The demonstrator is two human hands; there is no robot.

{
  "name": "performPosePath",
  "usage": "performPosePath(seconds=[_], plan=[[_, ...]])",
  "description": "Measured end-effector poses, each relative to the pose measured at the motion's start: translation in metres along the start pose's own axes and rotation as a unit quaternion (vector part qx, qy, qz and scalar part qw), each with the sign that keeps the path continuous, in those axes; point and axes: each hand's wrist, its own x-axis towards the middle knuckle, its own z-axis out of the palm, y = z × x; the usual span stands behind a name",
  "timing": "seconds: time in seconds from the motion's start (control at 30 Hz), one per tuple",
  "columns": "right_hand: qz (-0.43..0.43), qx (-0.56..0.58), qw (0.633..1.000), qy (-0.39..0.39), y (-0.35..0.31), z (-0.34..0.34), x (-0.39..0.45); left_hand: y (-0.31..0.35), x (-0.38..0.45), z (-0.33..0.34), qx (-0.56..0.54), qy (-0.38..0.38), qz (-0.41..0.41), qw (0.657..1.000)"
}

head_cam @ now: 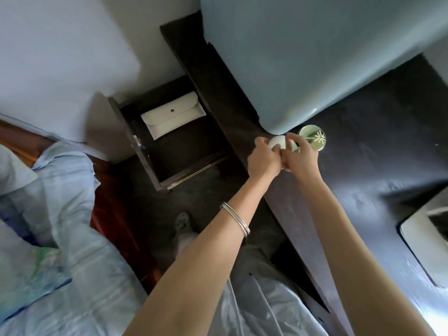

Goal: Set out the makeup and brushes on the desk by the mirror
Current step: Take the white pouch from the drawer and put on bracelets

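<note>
White round compact (pixel 278 142) sits pinched between both my hands at the desk's (pixel 388 146) near-left edge, just under the mirror's (pixel 303 57) rounded corner. My left hand (pixel 263 157) has its fingers clamped on the compact's left rim, my right hand (pixel 299 154) on its right. Just right of it a green round compact (pixel 314 139) lies on the desk. Left, an open drawer (pixel 155 166) holds a white pouch (pixel 173 115)
</note>
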Motion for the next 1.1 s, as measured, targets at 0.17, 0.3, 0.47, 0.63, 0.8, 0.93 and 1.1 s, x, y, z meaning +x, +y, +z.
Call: performPosePath(seconds=[0.17, 0.3, 0.47, 0.63, 0.8, 0.93, 1.1], plan=[[0.033, 0.012, 0.998, 0.054, 0.040, -0.042, 0.013, 0.010, -0.018, 0.060, 0.029, 0.012, -0.006, 0.999], [0.064, 0.022, 0.996, 0.065, 0.059, -0.062, 0.019, 0.008, -0.023, 0.092, 0.035, -0.007, -0.009, 0.999], [0.070, 0.018, 0.996, 0.055, 0.068, -0.073, 0.032, 0.010, -0.023, 0.111, 0.041, -0.010, -0.007, 0.999], [0.057, -0.001, 0.997, 0.044, 0.070, -0.079, 0.045, 0.015, -0.015, 0.119, 0.049, -0.019, -0.019, 0.998], [0.027, -0.064, 0.996, 0.053, 0.063, -0.082, 0.045, 0.015, -0.011, 0.119, 0.020, -0.020, -0.045, 0.999], [-0.146, -0.167, 0.970, 0.104, 0.048, -0.067, 0.021, 0.012, -0.007, 0.099, -0.046, 0.021, -0.066, 0.997], [-0.203, -0.125, 0.971, -0.001, 0.011, -0.021, 0.002, 0.002, 0.005, 0.035, -0.173, 0.118, -0.059, 0.976]])
